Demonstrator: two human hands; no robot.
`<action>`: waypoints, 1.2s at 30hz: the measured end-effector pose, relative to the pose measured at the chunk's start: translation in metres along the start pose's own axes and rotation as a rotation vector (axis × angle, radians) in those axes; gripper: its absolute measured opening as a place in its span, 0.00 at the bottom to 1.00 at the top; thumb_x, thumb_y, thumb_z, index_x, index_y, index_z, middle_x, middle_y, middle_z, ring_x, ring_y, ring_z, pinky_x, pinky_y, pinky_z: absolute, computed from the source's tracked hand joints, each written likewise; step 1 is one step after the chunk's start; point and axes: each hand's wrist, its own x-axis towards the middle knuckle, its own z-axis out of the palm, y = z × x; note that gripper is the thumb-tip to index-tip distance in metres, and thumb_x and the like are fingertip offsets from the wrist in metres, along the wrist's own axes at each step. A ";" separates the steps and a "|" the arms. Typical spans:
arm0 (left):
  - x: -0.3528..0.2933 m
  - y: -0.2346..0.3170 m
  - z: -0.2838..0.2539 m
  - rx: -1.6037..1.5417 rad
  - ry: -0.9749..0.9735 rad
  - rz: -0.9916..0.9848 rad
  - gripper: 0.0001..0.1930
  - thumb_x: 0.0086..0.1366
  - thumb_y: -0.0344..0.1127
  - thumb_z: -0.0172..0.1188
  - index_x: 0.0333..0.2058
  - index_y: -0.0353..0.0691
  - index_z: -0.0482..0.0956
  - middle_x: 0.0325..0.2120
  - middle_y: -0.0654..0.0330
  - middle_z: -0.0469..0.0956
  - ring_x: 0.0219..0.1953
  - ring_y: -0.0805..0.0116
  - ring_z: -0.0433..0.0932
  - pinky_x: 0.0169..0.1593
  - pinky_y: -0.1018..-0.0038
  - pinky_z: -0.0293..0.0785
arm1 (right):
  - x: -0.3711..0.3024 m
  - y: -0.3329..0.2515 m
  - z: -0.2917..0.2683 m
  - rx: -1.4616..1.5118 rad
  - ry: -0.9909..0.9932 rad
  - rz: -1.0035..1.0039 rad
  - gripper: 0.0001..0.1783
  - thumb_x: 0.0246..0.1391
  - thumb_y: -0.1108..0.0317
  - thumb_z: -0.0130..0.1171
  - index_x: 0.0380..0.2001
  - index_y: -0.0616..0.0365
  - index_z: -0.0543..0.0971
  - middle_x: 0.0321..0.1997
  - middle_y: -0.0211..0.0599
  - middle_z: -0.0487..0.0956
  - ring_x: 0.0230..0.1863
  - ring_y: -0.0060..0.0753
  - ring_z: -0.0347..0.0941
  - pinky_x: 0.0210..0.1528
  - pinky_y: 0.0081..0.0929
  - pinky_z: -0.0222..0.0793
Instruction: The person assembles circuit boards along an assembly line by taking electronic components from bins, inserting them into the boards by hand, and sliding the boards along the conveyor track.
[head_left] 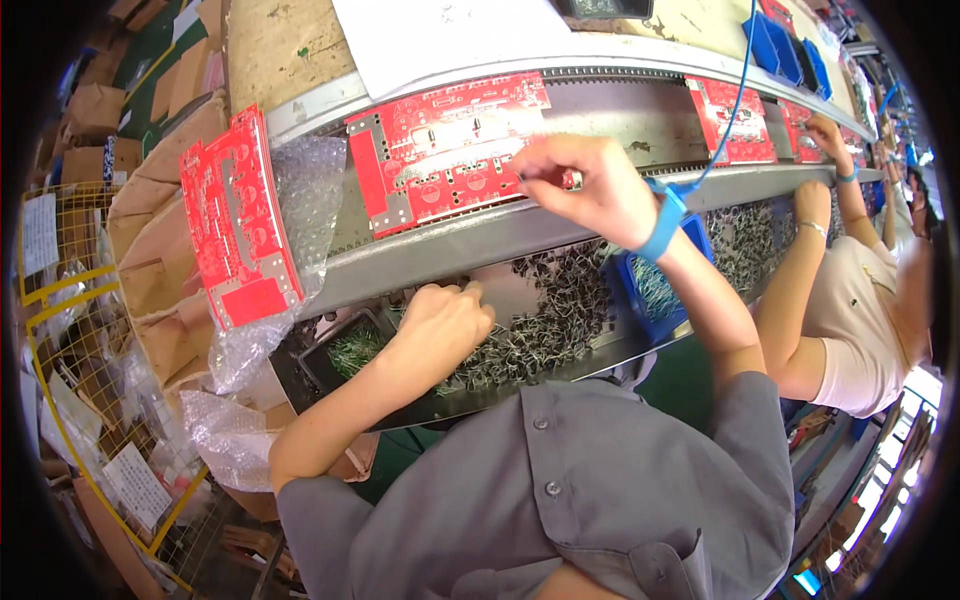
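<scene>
My right hand (pixel 592 188) is held over the right end of a red circuit board (pixel 440 150) lying on the conveyor rail. Thumb and forefinger are pinched on a small dark electronic component; more small parts show in the palm. A blue wrist strap (pixel 664 225) with a cord circles that wrist. Lower left, my left hand (pixel 445 325) reaches into the parts tray, its fingers curled at the left edge of a heap of small black components with wire leads (pixel 560 310). What those fingertips hold, if anything, is hidden. A few components stand on the board.
Stacked red boards (pixel 240 220) lean at the left beside bubble wrap (pixel 310 200). A black box of wire-legged parts (pixel 355 350) and a blue bin (pixel 655 285) sit in the tray. Another red board (pixel 730 120) lies farther right, where a co-worker (pixel 850 310) reaches over the line.
</scene>
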 end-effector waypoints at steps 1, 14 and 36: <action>0.000 -0.002 0.005 0.022 0.019 0.011 0.03 0.47 0.27 0.56 0.24 0.37 0.73 0.26 0.54 0.73 0.30 0.59 0.78 0.32 0.67 0.74 | 0.009 0.003 0.002 -0.002 0.004 0.001 0.09 0.48 0.77 0.59 0.35 0.62 0.79 0.31 0.34 0.79 0.32 0.25 0.74 0.35 0.24 0.70; 0.000 -0.006 0.013 -0.012 0.252 -0.007 0.04 0.49 0.28 0.55 0.26 0.36 0.72 0.25 0.57 0.70 0.30 0.59 0.76 0.33 0.64 0.73 | 0.064 0.033 0.022 -0.677 0.211 -0.393 0.10 0.42 0.69 0.62 0.31 0.54 0.80 0.37 0.31 0.75 0.44 0.38 0.68 0.47 0.33 0.62; -0.011 -0.024 -0.027 -1.204 0.537 -0.453 0.08 0.63 0.23 0.54 0.42 0.31 0.74 0.29 0.56 0.80 0.30 0.70 0.81 0.35 0.78 0.77 | 0.050 0.026 0.026 -0.681 0.339 -0.424 0.08 0.43 0.68 0.62 0.31 0.52 0.79 0.32 0.31 0.77 0.40 0.38 0.71 0.43 0.36 0.65</action>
